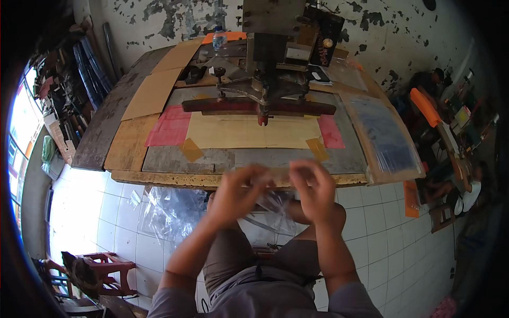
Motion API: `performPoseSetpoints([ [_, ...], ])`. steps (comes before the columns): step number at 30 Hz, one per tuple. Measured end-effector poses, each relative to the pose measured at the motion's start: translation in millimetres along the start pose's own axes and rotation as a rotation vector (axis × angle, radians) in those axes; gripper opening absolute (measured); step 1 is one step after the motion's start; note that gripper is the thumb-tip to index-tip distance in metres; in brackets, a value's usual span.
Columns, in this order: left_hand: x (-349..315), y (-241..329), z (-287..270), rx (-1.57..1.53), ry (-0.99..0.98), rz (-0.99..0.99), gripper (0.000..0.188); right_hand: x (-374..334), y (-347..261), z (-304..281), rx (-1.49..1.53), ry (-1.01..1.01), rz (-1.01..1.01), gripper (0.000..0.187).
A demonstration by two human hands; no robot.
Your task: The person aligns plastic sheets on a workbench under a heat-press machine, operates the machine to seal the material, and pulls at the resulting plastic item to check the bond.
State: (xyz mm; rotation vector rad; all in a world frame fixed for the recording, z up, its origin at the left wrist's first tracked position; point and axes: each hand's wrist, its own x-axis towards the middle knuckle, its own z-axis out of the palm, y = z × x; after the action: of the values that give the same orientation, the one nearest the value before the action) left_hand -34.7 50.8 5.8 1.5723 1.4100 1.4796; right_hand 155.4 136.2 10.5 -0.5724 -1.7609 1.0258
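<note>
Both my hands are raised over my lap, just in front of the table's near edge. My left hand [241,193] is closed, its fingertips blurred by motion. Curled toward its thumb, my right hand [315,192] is closed too. Thin clear plastic film [279,205] hangs between and below the fingers, partly hidden by them. Beyond the hands stands a press with a long dark red bar [212,106]. Under the bar lies a pale yellow sheet [238,135] with pink pieces [169,127] at its ends and brown tape [191,150] at its near corners.
Crumpled clear plastic [175,212] hangs or lies below the table at left. Plastic sheets [382,132] rest on the table's right side, cardboard [151,95] on its left. A bottle [219,40] stands at the back. A red stool [114,273] is at lower left. Other people sit at right.
</note>
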Motion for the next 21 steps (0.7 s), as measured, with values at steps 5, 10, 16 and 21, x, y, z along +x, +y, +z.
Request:
performPoseSetpoints([
  [5,74,-53,-15,0.064,-0.068,-0.036,0.023,55,85,-4,-0.023,-0.044,0.052,0.017],
  [10,58,-87,-5,0.050,0.019,-0.082,0.020,42,111,3,-0.231,-0.056,0.098,0.016],
  [16,62,-85,-4,0.112,0.062,-0.061,0.017,48,104,6,-0.163,-0.062,0.067,0.040],
  [21,65,-81,-3,0.072,0.052,-0.102,0.017,48,101,6,-0.120,-0.034,0.068,0.058],
])
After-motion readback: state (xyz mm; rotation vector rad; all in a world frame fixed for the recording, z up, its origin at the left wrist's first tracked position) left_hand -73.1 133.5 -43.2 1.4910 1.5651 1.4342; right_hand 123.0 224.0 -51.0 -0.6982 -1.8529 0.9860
